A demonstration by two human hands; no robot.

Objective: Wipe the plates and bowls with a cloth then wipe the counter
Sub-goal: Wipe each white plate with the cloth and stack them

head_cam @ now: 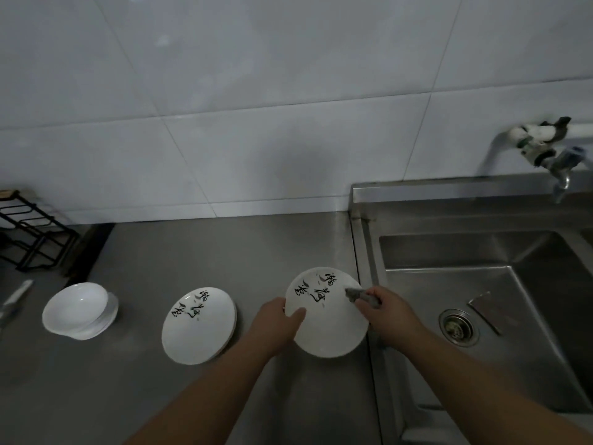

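Head view, operator here: my left hand (pixel 276 322) grips the plate (pixel 324 319) by its left rim, thumb across the top face and fingers curled underneath. My right hand (pixel 390 316) is closed round a bunched grey cloth (pixel 356 293), whose tip touches the plate's right side, just beside the black writing.

Observer: Where is that plate sitting?

Operator: At the right end of the counter (pixel 224 252), with its edge next to the sink (pixel 481 281). It looks lifted off the steel, though I cannot tell for certain. To the left a stack of plates (pixel 195 332) lies flat, and further left the bowls (pixel 77 309) are nested together.

Observer: How do you wipe it properly?

Operator: I judge only a corner of the cloth meets the face, so I'd flatten more of it against the plate and sweep in arcs from rim to rim, through the writing and the middle. The left thumb covers a patch, so I'd turn the plate in that hand to reach it. Glazed plates are slippery, so I'd make the pinch firm and work over the counter, not the sink.
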